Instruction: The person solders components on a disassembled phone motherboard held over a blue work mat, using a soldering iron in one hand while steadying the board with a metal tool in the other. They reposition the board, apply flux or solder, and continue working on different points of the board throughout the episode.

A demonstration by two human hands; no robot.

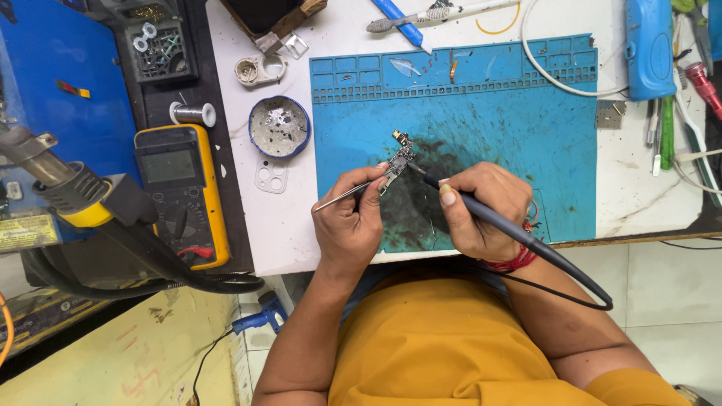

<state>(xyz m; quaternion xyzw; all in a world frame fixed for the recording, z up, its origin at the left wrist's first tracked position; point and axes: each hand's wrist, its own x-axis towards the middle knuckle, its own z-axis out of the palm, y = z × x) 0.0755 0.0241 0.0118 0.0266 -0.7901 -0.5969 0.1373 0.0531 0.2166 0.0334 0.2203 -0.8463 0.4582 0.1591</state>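
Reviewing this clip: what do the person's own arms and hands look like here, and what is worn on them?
Both forearms are bare, with no gloves on the left hand or the right hand. Short mustard-yellow sleeves of the same-coloured top show at the bottom edge. A bundle of red thread bracelets circles the right wrist. No rings or watch are visible, and fingernails are short and unpainted.

Electronics repair bench: multimeter (183, 195), blue soldering mat (526, 120), hot-air gun (71, 188).

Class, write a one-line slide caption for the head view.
Left hand steadies circuit board with tweezers; right hand applies soldering iron.
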